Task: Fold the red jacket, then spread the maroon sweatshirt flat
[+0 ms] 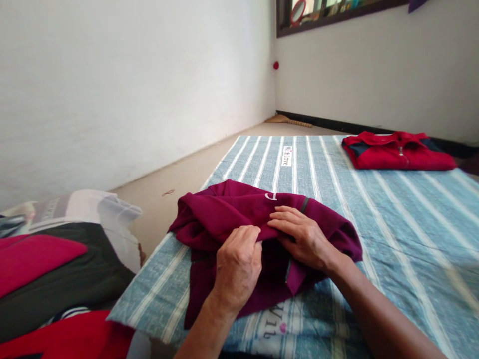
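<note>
A crumpled purple jacket (239, 204) lies near the front edge of the striped bed cover, with a bit of white lettering and zipper edges showing. My left hand (238, 262) is closed on the fold at its middle, knuckles up. Just to the right, my right hand (303, 234) grips the same fold, fingers laid together over the fabric and the thumb partly hidden beneath it. Below both hands the cloth falls into a dark opening, and one zipped flap sticks out at the lower right.
On the far right of the blue striped cover (396, 214) rests a folded red jacket (400, 152). At left, below the cover's edge, are piled clothes (63, 274) and a whitish plastic bag (116, 219). A broom (288, 120) lies on the floor by the wall corner.
</note>
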`<state>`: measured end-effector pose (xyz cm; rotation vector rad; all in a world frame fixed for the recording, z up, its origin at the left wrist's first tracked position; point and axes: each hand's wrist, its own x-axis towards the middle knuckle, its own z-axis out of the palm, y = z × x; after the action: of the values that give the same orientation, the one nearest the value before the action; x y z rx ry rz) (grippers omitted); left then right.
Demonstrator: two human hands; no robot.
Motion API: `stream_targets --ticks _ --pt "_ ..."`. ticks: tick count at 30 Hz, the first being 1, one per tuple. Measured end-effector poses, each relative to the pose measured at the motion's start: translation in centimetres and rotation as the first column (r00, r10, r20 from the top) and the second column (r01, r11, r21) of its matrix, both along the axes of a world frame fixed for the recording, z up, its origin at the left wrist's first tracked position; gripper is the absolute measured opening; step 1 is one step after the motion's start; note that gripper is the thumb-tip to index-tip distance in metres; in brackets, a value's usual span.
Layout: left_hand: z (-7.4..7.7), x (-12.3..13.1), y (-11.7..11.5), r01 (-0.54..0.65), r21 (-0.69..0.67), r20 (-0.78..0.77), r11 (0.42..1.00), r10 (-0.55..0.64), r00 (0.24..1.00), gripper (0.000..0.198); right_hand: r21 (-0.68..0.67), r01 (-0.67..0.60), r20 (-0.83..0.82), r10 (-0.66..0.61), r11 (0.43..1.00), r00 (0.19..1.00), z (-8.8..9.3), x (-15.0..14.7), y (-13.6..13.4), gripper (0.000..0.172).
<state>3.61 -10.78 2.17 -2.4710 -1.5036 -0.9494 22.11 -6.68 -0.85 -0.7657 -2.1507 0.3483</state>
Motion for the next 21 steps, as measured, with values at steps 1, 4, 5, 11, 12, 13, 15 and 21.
stream_targets --ticks 1,4,5,11,12,13,15,21 --pt "-0.1 -0.1 0.1 0.002 -0.001 -0.002 1.0 -0.002 1.0 0.017 0.006 0.014 -0.011 -0.014 1.0 1.0 -0.2 0.0 0.1 0.038" --pt "-0.4 -0.1 0.3 0.003 -0.024 -0.004 1.0 -0.003 1.0 0.018 -0.034 0.045 -0.061 -0.047 0.998 0.997 -0.4 -0.2 0.1 0.029" --pt "-0.4 -0.1 0.3 0.004 -0.038 -0.007 0.999 -0.004 1.0 0.018 -0.058 0.053 -0.07 -0.057 0.997 0.996 -0.4 -0.2 0.1 0.028" --pt "-0.1 0.1 0.1 0.003 -0.15 0.006 0.989 -0.002 1.0 0.013 -0.141 0.074 -0.103 -0.089 0.987 0.991 -0.8 -0.3 0.2 0.025" --pt "0.1 0.0 0.0 0.005 -0.172 0.019 0.985 -0.002 1.0 0.012 -0.148 0.075 -0.111 -0.092 0.986 0.99 -0.9 -0.3 0.2 0.025" --pt "0.2 -0.1 -0.1 0.008 -0.193 0.033 0.981 -0.001 0.999 0.012 -0.157 0.075 -0.12 -0.094 0.985 0.988 -0.9 -0.3 0.2 0.025" --pt "0.4 -0.3 -0.4 0.009 -0.224 0.056 0.974 0.003 0.998 0.015 -0.173 0.069 -0.136 -0.093 0.983 0.986 -0.9 -0.3 0.2 0.025" --pt "0.5 -0.8 -0.9 -0.03 -0.257 0.068 0.966 0.049 0.996 0.01 -0.174 0.075 -0.128 -0.098 0.982 0.987 -0.9 -0.3 0.0 0.027"
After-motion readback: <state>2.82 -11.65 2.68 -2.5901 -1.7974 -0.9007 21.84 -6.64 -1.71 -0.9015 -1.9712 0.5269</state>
